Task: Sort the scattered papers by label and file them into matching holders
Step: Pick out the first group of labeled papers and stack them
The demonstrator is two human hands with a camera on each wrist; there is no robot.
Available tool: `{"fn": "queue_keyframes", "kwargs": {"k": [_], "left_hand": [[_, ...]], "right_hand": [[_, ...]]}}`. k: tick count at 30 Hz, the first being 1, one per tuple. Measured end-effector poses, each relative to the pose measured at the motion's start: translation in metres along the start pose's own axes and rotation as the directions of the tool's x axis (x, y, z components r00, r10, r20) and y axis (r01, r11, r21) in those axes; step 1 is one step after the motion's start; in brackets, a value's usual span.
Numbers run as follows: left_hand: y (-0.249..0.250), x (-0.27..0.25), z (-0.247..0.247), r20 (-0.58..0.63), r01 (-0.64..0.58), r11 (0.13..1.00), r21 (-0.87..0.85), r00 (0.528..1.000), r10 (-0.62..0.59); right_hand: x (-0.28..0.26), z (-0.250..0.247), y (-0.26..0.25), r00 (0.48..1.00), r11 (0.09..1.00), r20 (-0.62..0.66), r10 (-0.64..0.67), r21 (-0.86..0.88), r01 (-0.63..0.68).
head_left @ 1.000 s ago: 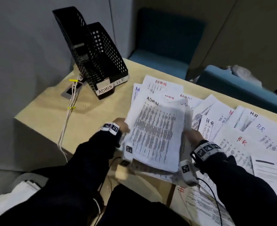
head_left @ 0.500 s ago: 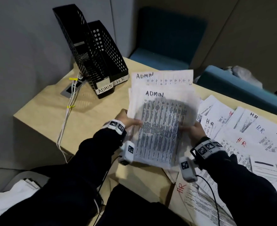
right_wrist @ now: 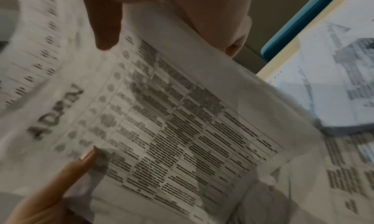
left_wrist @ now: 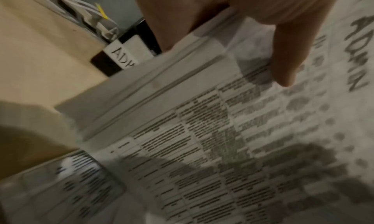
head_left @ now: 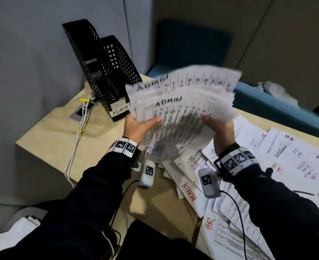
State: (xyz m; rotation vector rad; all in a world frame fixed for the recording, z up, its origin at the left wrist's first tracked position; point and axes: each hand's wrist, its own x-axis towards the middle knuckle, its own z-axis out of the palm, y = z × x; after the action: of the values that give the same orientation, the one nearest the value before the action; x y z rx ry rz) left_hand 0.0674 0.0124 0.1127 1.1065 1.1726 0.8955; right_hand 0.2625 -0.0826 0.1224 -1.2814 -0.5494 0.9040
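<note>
Holders come first at the left: a black mesh ADMIN holder (head_left: 102,76) is stood on the beige table (head_left: 47,132), with a second black holder (head_left: 121,61) just behind it; nothing can be seen inside either. White cables (head_left: 78,139) are draped over the table's left edge. An ADMIN stack (head_left: 183,109) is held above the table, gripped at its left edge by the left hand (head_left: 138,126) and at its right edge by the right hand (head_left: 218,128), thumbs laid on the top sheet. HR papers (head_left: 286,156) are spread at the right, beside blue seating (head_left: 279,109). Stack edges under the thumb (left_wrist: 287,58) are shown only by the left wrist view.
</note>
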Motion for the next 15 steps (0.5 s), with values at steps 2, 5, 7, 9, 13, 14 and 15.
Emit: {"fn": "queue_keyframes", "kwargs": {"k": [2, 5, 7, 9, 13, 14, 15], "left_hand": [[-0.014, -0.001, -0.005, 0.027, 0.036, 0.999, -0.036, 0.999, -0.035], [-0.034, 0.007, -0.014, 0.050, 0.063, 0.998, -0.031, 0.997, -0.061], [-0.041, 0.015, -0.016, 0.061, 0.064, 0.997, -0.044, 0.996, -0.061], [-0.027, 0.008, -0.011, 0.093, 0.037, 0.999, -0.035, 0.995, -0.034], [-0.004, -0.005, 0.006, 0.024, 0.023, 0.998, -0.056, 0.999, -0.022], [-0.005, -0.003, 0.009, 0.009, 0.023, 0.997, -0.068, 1.000, -0.023], [-0.008, 0.000, 0.011, 0.014, 0.023, 0.996, -0.083, 1.000, -0.022]], "right_hand": [[-0.007, 0.002, 0.005, 0.998, 0.999, -0.065, 0.018, 0.030, -0.017], [-0.016, 0.001, 0.014, 0.995, 0.999, -0.093, 0.031, 0.032, -0.028], [-0.018, 0.003, 0.017, 0.996, 1.000, -0.087, 0.000, -0.002, 0.000], [-0.015, 0.005, 0.023, 0.998, 1.000, -0.062, -0.005, -0.031, 0.003], [-0.011, 0.016, 0.022, 0.995, 0.997, -0.065, 0.076, 0.022, -0.075], [-0.009, 0.018, 0.021, 0.995, 0.997, -0.062, 0.081, 0.024, -0.080], [-0.006, 0.020, 0.022, 0.995, 0.997, -0.060, 0.074, 0.029, -0.072]]}}
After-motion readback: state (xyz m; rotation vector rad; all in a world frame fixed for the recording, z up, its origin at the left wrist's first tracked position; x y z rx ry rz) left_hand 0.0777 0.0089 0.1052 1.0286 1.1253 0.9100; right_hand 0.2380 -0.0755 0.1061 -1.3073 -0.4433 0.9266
